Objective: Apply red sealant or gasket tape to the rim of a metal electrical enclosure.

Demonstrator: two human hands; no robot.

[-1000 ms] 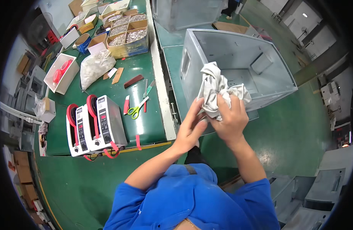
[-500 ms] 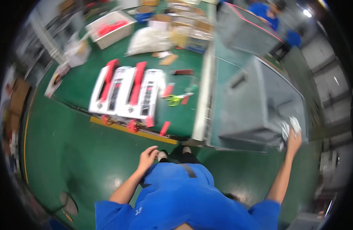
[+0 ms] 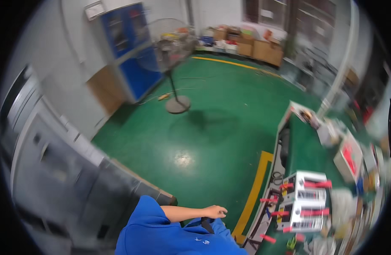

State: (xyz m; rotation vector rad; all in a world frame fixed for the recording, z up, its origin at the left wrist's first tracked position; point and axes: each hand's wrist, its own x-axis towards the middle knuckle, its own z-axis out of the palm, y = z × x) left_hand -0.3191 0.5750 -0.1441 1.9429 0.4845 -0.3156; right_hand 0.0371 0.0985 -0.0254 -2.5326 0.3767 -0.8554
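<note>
My left hand hangs in front of my blue shirt, above the green floor. Its fingers are loosely bent and nothing shows in them. My right hand is out of the picture. To the right of the left hand, two white box-shaped units with black panels and red strips lie side by side on the green-topped workbench. Light-green-handled scissors rest by the nearer unit, at the lower edge. Neither unit is touched by the left hand.
A pedestal fan stands on the floor ahead, near a blue cabinet. Cardboard boxes line the far wall. Grey metal cabinets are close on the left. A white bin with red pieces sits on the bench.
My view has swung left, so the bench moved from ahead to the right side. The right hand, earlier at a grey metal housing with a crumpled whitish piece, has left the picture.
</note>
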